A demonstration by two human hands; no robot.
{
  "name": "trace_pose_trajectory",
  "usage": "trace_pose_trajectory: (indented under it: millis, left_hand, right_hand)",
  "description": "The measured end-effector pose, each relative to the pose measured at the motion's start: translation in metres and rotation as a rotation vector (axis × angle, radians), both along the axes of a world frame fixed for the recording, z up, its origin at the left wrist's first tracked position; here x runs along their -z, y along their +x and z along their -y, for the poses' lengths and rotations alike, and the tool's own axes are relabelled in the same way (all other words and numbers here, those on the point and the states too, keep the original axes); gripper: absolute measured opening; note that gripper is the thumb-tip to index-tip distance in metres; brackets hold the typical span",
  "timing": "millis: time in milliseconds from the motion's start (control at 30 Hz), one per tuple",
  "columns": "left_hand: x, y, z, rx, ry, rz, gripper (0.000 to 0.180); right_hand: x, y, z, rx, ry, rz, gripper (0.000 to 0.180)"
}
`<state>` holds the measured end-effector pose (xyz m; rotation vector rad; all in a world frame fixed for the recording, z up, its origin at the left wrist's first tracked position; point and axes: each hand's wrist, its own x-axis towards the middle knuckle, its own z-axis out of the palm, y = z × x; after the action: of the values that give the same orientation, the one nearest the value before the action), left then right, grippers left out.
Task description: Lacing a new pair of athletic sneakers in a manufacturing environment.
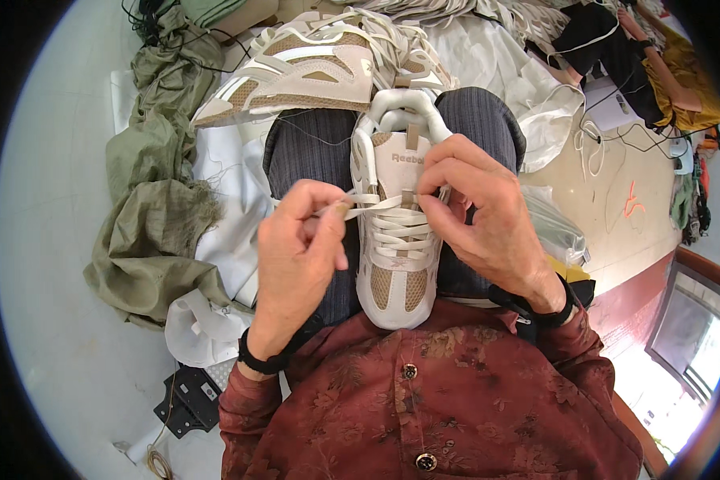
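Note:
A beige and white sneaker (pixel 392 308) rests on my lap between my knees, its toe toward my body and its collar away. Off-white shoelace (pixel 400 230) crosses the lower part of its tongue in several rows. Left of the shoe, my left hand (pixel 300 244) pinches strands of lace between thumb and forefinger, drawn out from the upper rows. At the right eyelet edge, the thumb and forefinger of my right hand (pixel 480 216) close on the lace where it meets the shoe. Those right fingertips partly hide the eyelet.
More beige shoe uppers (pixel 312 72) lie in a pile beyond my knees. Olive cloth (pixel 148 256) and white sheeting (pixel 224 184) spread on the left. A black device (pixel 188 400) lies at lower left. Another person's arm (pixel 672 76) shows at far right, near cables and bags.

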<state>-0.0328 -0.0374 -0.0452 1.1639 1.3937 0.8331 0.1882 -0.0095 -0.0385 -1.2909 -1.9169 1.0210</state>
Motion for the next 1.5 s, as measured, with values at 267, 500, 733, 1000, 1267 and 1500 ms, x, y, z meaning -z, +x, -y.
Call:
trace_pose_trajectory:
  millis: [267, 500, 733, 1000, 1267, 1500]
  left_hand:
    - [-0.031, -0.005, 0.011, -0.013, 0.003, 0.113, 0.01]
    - [-0.042, 0.008, 0.014, 0.071, -0.004, 0.137, 0.012]
    - [-0.023, 0.011, 0.002, 0.032, 0.05, 0.0, 0.009]
    - [-0.02, 0.021, -0.002, 0.066, 0.101, -0.204, 0.007]
    - [-0.023, 0.029, -0.007, 0.074, 0.225, -0.436, 0.003]
    - [-0.021, 0.032, -0.016, 0.151, 0.272, -0.506, 0.006]
  right_hand:
    - [-0.014, 0.004, 0.004, 0.029, -0.021, -0.162, 0.024]
    - [-0.01, -0.016, 0.021, -0.224, 0.007, -0.238, 0.024]
    - [-0.013, -0.007, 0.032, -0.294, 0.021, -0.166, 0.014]
    - [-0.01, -0.003, 0.036, -0.297, 0.072, -0.256, 0.015]
    - [-0.002, -0.005, 0.04, -0.274, 0.189, -0.338, 0.013]
    - [0.003, -0.005, 0.042, -0.249, 0.19, -0.364, 0.012]
